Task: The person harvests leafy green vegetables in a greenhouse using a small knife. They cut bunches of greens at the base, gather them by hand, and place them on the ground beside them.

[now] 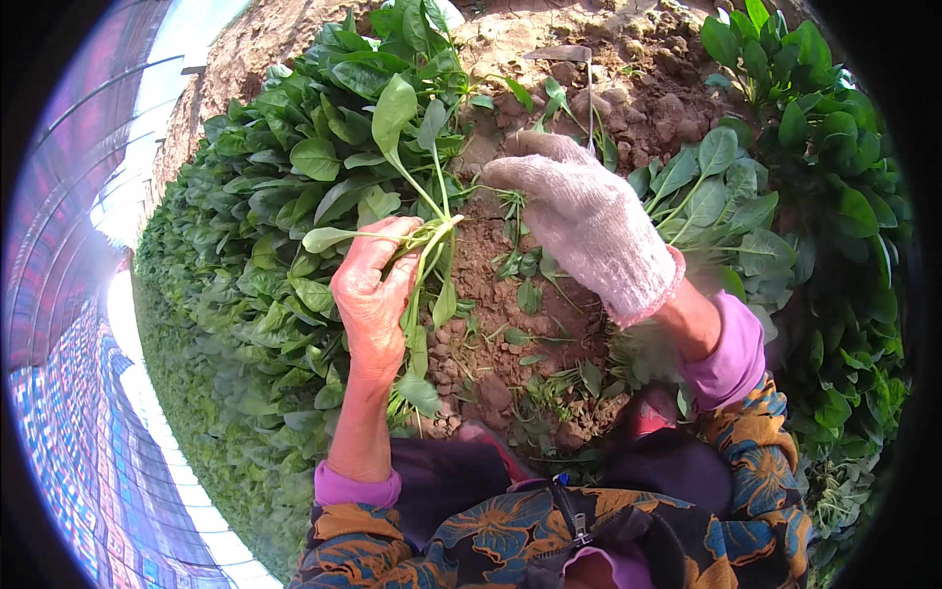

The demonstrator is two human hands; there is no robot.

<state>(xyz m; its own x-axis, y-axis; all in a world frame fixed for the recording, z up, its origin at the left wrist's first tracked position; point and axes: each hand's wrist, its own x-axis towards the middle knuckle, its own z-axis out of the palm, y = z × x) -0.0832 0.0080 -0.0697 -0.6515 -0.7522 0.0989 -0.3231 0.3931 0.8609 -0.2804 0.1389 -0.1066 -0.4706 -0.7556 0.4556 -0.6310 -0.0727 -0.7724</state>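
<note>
Bare of any glove, my left hand (375,291) grips an uprooted spinach plant (429,254) by its stems. The root end points right and the leaves splay upward, left and down. My right hand (585,213), in a whitish knitted glove with a pink cuff, is a short way right of the plant. From beyond the glove juts a small sickle (590,99), its thin metal shaft running away from me and its blade turned left. The glove hides the handle, which appears to be inside my fingers.
Dense spinach (257,243) grows on my left, and more spinach plants (839,162) stand at the right. Between them lies cloddy brown soil (500,309) strewn with loose leaves. Cut spinach (706,199) lies beside my right wrist. Greenhouse hoops and covering (81,184) curve along the far left.
</note>
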